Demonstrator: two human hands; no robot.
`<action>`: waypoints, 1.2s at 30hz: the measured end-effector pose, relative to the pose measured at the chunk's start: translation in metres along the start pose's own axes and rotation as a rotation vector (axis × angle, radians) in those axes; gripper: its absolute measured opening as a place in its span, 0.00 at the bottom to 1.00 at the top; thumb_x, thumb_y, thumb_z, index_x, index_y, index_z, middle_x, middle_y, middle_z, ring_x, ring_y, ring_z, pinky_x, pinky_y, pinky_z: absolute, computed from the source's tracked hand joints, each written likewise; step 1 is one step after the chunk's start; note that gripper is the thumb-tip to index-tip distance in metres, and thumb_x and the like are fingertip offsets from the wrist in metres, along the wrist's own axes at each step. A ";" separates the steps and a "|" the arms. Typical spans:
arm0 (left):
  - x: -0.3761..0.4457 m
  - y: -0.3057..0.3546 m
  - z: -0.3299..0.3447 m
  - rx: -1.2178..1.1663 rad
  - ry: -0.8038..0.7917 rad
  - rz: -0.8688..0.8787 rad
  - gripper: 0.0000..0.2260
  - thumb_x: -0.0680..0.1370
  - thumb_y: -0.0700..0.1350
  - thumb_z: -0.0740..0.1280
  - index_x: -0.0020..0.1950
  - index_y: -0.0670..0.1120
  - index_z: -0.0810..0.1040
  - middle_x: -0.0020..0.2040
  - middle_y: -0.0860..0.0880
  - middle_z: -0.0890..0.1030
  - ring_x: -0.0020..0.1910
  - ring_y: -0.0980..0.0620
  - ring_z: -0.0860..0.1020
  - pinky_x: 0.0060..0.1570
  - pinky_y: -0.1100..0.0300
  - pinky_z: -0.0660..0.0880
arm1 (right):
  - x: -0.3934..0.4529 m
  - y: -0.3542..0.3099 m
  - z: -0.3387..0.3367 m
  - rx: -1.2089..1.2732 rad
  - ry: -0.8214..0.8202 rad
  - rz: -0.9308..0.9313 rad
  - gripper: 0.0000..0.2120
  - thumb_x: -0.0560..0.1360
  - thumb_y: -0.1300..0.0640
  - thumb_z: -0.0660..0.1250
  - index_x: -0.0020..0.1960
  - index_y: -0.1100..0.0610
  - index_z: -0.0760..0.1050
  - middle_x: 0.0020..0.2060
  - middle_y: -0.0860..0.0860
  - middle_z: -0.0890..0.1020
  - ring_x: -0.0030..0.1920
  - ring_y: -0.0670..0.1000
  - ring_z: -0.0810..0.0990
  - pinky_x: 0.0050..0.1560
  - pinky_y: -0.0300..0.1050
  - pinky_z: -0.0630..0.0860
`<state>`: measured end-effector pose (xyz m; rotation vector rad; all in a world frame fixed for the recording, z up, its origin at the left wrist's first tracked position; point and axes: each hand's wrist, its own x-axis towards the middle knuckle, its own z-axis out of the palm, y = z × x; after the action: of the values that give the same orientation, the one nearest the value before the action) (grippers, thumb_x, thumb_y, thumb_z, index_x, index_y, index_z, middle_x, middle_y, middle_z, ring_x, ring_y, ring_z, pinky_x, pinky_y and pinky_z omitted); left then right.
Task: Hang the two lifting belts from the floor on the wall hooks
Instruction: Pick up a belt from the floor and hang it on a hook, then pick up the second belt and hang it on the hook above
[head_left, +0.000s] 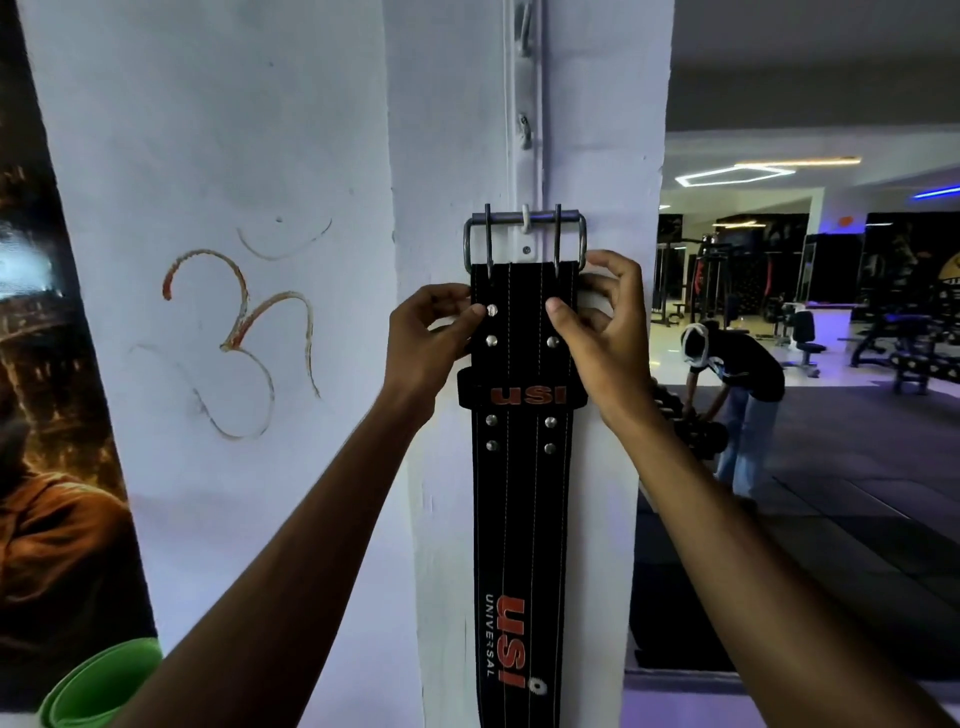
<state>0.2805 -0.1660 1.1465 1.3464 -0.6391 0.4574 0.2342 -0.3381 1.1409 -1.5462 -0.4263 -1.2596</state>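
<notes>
A black lifting belt (519, 493) with orange lettering hangs straight down a white pillar. Its steel buckle (524, 236) rests over a white wall hook (525, 215). My left hand (434, 332) pinches the belt's left edge just under the buckle. My right hand (602, 322) pinches the right edge at the same height. Two more hooks (525, 132) sit higher on the same white rail, both bare. A second belt is not in view.
A painted symbol (239, 332) marks the wall to the left, beside a dark poster (47, 415). A green rolled band (98, 686) lies at the lower left. To the right, a person (737, 384) bends over dumbbells among gym machines.
</notes>
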 end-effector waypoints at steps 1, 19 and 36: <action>0.000 0.001 -0.002 -0.005 -0.006 -0.002 0.09 0.76 0.39 0.73 0.55 0.43 0.80 0.47 0.48 0.82 0.45 0.52 0.83 0.44 0.59 0.81 | -0.003 0.003 0.000 -0.022 -0.009 0.002 0.20 0.75 0.63 0.70 0.63 0.57 0.68 0.57 0.53 0.77 0.51 0.46 0.81 0.48 0.38 0.79; -0.236 -0.089 -0.087 0.364 0.102 -0.167 0.04 0.78 0.39 0.66 0.50 0.47 0.80 0.45 0.56 0.83 0.40 0.63 0.80 0.41 0.71 0.75 | -0.327 -0.001 -0.008 -0.436 -0.025 0.220 0.11 0.77 0.65 0.62 0.58 0.59 0.75 0.52 0.53 0.79 0.53 0.51 0.78 0.54 0.49 0.77; -0.773 -0.183 -0.441 0.790 0.299 -1.319 0.05 0.77 0.43 0.68 0.49 0.51 0.83 0.42 0.51 0.84 0.40 0.51 0.82 0.48 0.46 0.81 | -0.862 -0.052 0.114 -0.453 -1.335 0.879 0.24 0.78 0.55 0.60 0.72 0.61 0.66 0.64 0.61 0.75 0.64 0.61 0.73 0.64 0.54 0.72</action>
<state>-0.1103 0.2786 0.4568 2.0445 0.8056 -0.2283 -0.0799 0.0574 0.4316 -2.4223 -0.1903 0.5176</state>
